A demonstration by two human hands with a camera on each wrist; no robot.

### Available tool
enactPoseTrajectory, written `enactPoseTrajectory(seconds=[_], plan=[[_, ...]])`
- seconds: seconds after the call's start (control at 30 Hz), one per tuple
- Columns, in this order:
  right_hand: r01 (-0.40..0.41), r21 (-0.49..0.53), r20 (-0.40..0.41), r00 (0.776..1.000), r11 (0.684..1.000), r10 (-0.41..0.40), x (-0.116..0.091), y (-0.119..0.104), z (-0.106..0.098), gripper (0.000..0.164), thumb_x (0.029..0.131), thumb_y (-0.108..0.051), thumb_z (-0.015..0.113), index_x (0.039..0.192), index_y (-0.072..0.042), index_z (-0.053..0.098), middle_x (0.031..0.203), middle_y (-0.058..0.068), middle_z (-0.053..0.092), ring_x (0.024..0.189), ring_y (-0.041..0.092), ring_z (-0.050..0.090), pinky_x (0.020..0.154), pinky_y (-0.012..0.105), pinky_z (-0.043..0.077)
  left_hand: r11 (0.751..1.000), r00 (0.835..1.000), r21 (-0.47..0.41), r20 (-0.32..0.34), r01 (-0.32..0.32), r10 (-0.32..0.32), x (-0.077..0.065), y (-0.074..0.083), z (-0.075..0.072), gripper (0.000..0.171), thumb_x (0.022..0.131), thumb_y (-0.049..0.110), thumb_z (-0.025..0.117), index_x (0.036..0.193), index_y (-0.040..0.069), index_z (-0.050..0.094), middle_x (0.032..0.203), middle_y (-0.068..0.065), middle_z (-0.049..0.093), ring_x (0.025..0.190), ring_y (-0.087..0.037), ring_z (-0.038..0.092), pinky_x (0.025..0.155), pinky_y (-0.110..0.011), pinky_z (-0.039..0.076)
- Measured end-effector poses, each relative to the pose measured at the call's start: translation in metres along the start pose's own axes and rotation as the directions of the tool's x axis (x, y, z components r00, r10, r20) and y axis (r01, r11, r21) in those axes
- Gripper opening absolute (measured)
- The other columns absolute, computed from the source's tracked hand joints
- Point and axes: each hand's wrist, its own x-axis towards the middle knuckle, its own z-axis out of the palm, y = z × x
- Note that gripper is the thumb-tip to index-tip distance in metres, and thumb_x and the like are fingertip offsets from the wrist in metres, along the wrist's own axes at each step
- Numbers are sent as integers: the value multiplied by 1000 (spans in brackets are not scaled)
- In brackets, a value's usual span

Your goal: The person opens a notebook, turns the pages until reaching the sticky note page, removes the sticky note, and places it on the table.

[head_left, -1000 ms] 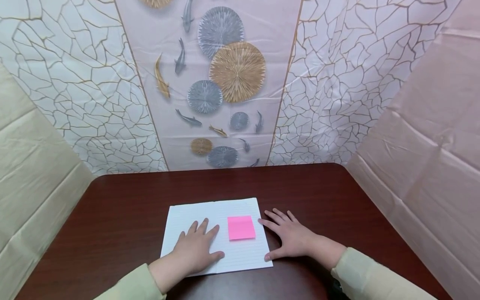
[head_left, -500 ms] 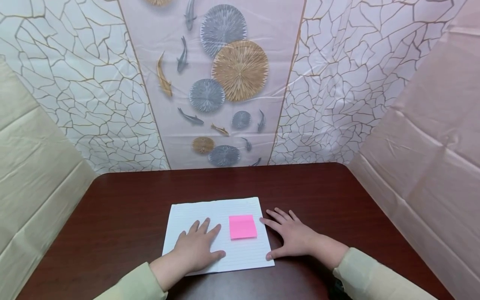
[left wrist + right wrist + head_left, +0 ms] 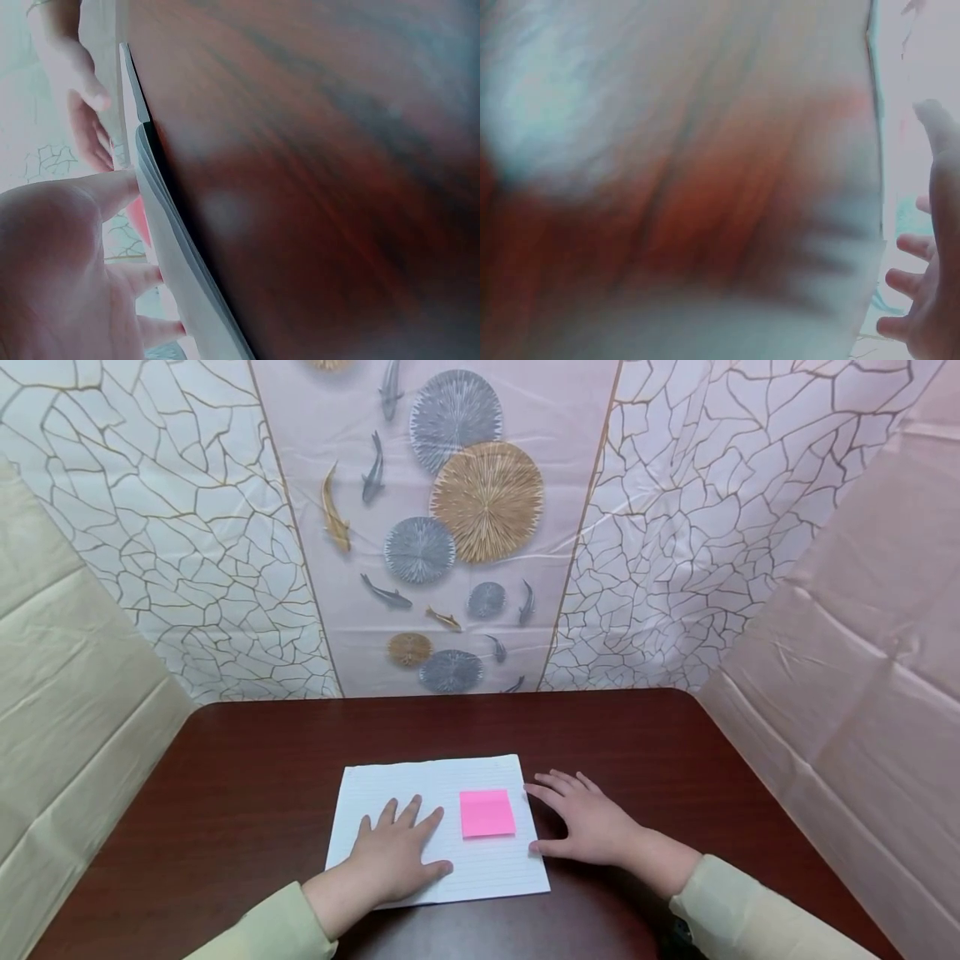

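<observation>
An open lined notebook (image 3: pixel 491 870) lies on the dark wooden table, with a pink sticky note (image 3: pixel 487 814) on its right-hand page. My left hand (image 3: pixel 388 862) rests on the notebook, fingers spread and palm down. In the left wrist view its fingertips (image 3: pixel 154 276) touch the page and the stacked leaves show at the edge. Beside the notebook's right edge is my right hand (image 3: pixel 594 827), fingers extended, thumb over the page border. From the right wrist view, that hand (image 3: pixel 928 300) appears slightly raised above the table and holds nothing.
The brown table (image 3: pixel 262 735) has rounded far corners. A patterned cloth backdrop (image 3: pixel 450 610) hangs behind it, and pale cloth sides (image 3: pixel 840 710) flank the table. A dark object, partly hidden, shows under the right sleeve (image 3: pixel 738 902).
My right hand has lifted a little, its thumb and fingertips shifting slightly away from the viewer. The left hand stays on the notebook. The head view has shifted slightly.
</observation>
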Motion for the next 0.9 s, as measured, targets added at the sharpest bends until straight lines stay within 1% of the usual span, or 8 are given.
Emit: enactPoseTrajectory(seconds=[0.17, 0.27, 0.43, 0.5, 0.6, 0.73, 0.83, 0.9], plan=[[32, -32, -72, 997, 999, -34, 8, -9, -10, 74, 74, -67, 59, 133, -24, 49, 133, 0, 50, 124, 18, 43, 105, 46, 28, 1000, 1000, -14, -5, 7, -7, -1, -1, 1, 75, 79, 67, 51, 142, 28, 37, 149, -10, 29, 136, -42, 20, 98, -71, 18], [61, -46, -82, 994, 997, -65, 13, -16, -15, 68, 74, -62, 63, 129, -23, 53, 128, 0, 53, 118, 17, 47, 103, 42, 31, 1000, 1000, -28, -7, 6, -6, -1, -1, 1, 74, 79, 67, 51, 142, 29, 37, 149, -10, 28, 137, -42, 18, 97, -72, 16], [112, -95, -49, 992, 989, -118, 23, -30, -17, 63, 74, -58, 65, 125, -23, 56, 124, 0, 55, 118, 18, 48, 104, 45, 30, 999, 1000, -41, -7, 10, -10, 0, -2, 2, 75, 79, 67, 51, 142, 29, 37, 150, -10, 27, 137, -42, 17, 96, -73, 15], [147, -135, -31, 988, 980, -152, 27, -35, -16, 61, 74, -58, 65, 123, -23, 57, 123, 0, 55, 118, 19, 48, 105, 47, 30, 999, 1000, -42, -9, 10, -10, 1, -2, 2, 75, 79, 67, 52, 142, 29, 37, 150, -9, 27, 137, -42, 17, 96, -74, 14], [237, -221, -22, 968, 946, -248, 33, -42, -14, 55, 75, -54, 65, 120, -24, 58, 121, 1, 56, 116, 21, 49, 104, 50, 30, 999, 1000, -42, -10, 9, -9, 0, -2, 2, 75, 78, 67, 52, 142, 29, 37, 150, -10, 27, 136, -42, 19, 95, -74, 15], [353, -349, -27, 922, 868, -386, 40, -52, -15, 42, 75, -44, 68, 112, -25, 59, 118, 2, 57, 114, 25, 49, 103, 52, 31, 999, 1000, -42, -14, 6, -7, 0, -3, 1, 75, 78, 67, 52, 142, 29, 37, 150, -10, 28, 136, -43, 19, 95, -74, 15], [395, -419, -24, 895, 817, -445, 45, -58, -15, 37, 76, -37, 69, 109, -25, 59, 119, 2, 56, 115, 26, 49, 103, 53, 30, 999, 1000, -42, -17, 3, -4, -1, -3, 1, 75, 78, 67, 52, 141, 30, 38, 150, -10, 28, 135, -43, 20, 95, -74, 16], [408, -464, -19, 883, 786, -469, 46, -62, -15, 32, 79, -30, 68, 109, -24, 60, 120, 2, 56, 116, 26, 49, 105, 52, 29, 999, 1000, -44, -20, 2, -3, -1, -3, 1, 75, 78, 67, 53, 141, 30, 38, 149, -10, 28, 135, -43, 20, 94, -74, 16]])
